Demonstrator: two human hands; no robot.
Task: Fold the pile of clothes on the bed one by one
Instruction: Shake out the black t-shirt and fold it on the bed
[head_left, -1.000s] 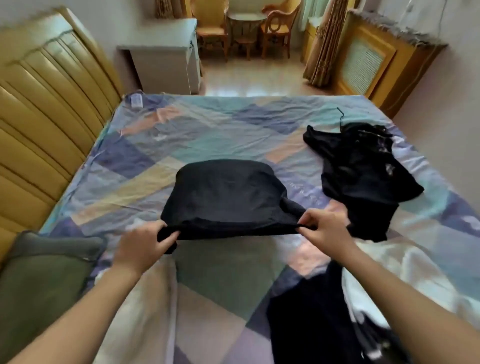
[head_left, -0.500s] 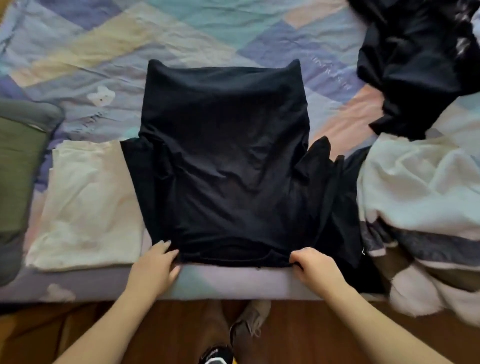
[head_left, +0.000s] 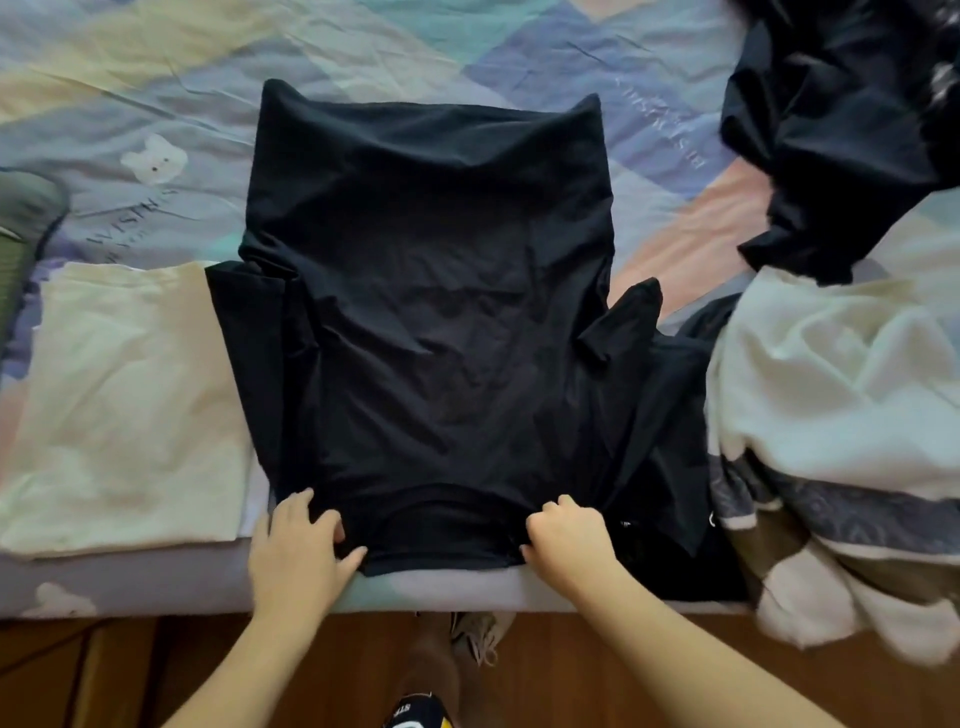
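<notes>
A black T-shirt (head_left: 431, 322) lies flat on the patchwork bed cover (head_left: 156, 67), its near edge at the bed's front edge and a sleeve sticking out on each side. My left hand (head_left: 296, 551) rests on the shirt's near left corner, fingers spread and pressing the cloth. My right hand (head_left: 566, 535) grips the near right corner with curled fingers. A folded cream garment (head_left: 124, 415) lies to the left. A loose pile of white, grey and brown clothes (head_left: 841, 415) sits to the right, and a crumpled black garment (head_left: 841, 130) lies at the far right.
A green cushion (head_left: 26, 228) lies at the left edge. More black cloth (head_left: 675, 493) is under the shirt's right side. Below the bed's edge there is wooden floor (head_left: 571, 675) with my feet (head_left: 447, 670) on it.
The view has tipped from the whole room down onto the bed's front edge. Both hands pulled the black shirt toward me and laid it flat; since half a second ago they have barely moved.
</notes>
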